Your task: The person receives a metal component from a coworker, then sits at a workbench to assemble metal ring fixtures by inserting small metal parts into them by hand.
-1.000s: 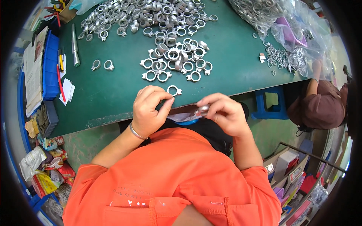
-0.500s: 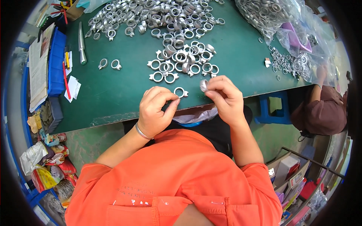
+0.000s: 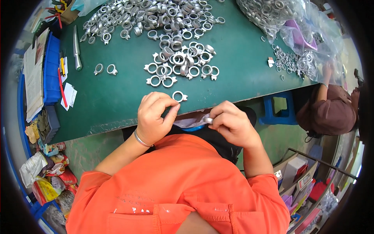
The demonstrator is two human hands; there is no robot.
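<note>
My left hand (image 3: 157,119) is closed in a pinch on the lower edge of a silver metal ring (image 3: 179,96) with a small notched tab on its side. That ring stays over the near part of the green tabletop. To the right, my right hand (image 3: 235,124) grips a second silver ring (image 3: 209,120), seen edge-on, beyond the table's front edge and above my lap. Beyond my hands lies a small heap of similar rings (image 3: 179,59), most with tabs. My fingertips partly cover both held rings.
A large ring pile (image 3: 156,15) covers the table's far side. Two rings (image 3: 105,69) lie apart at left, near a tapered metal rod (image 3: 76,48) and a blue tray (image 3: 52,72). At right are smaller rings (image 3: 290,60), plastic bags (image 3: 269,15) and another person (image 3: 331,107).
My right hand has come down toward me, bringing its ring from the table's edge to above my lap, and the ring has turned. My left hand keeps its pinch. The whole view has shifted slightly.
</note>
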